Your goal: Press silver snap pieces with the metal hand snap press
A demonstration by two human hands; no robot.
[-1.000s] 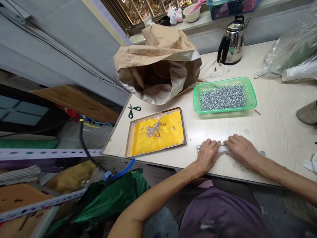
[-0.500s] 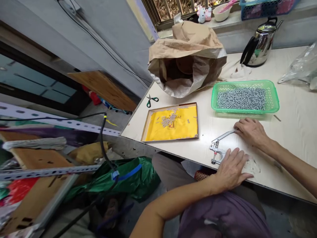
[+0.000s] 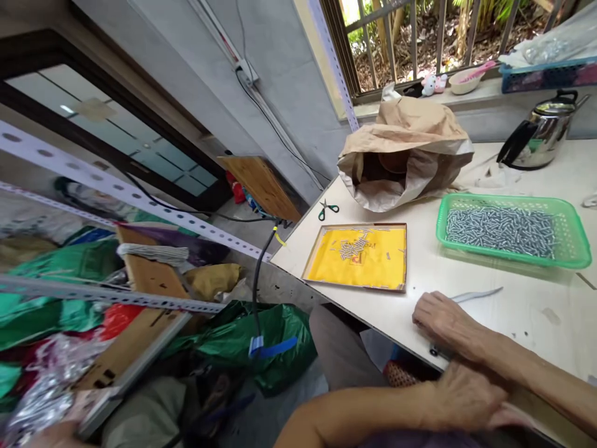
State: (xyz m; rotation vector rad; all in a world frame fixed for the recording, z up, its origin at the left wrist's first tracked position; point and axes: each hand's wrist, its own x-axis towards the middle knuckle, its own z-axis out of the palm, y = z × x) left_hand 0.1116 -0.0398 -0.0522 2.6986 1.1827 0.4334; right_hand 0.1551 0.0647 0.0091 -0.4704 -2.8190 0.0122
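Observation:
My right hand (image 3: pixel 441 320) is closed, its fingers curled down over the small silver lever-handled hand tool on the table near the front edge. It hides most of the tool; the metal lever (image 3: pixel 480 294) sticks out behind it, and a dark round foot (image 3: pixel 434 351) shows below. Whatever its fingertips hold is hidden. My left hand (image 3: pixel 471 395) is low by the table edge, under my right forearm, its fingers smeared by motion. A shallow box with a yellow lining (image 3: pixel 373 267) lies to the left, holding several small silver metal pieces (image 3: pixel 351 249).
A green basket (image 3: pixel 504 261) full of small silver metal pieces stands behind my right hand. Farther back are an open brown paper bag (image 3: pixel 420 140) and a metal kettle (image 3: pixel 550 134). Green-handled scissors (image 3: pixel 328 209) lie at the left. A green plastic bag (image 3: pixel 275 367) is below.
My right hand has left the lever's end and moved onto the front of the tool. My left hand has left the tool and drawn down to the table edge. The view has swung left.

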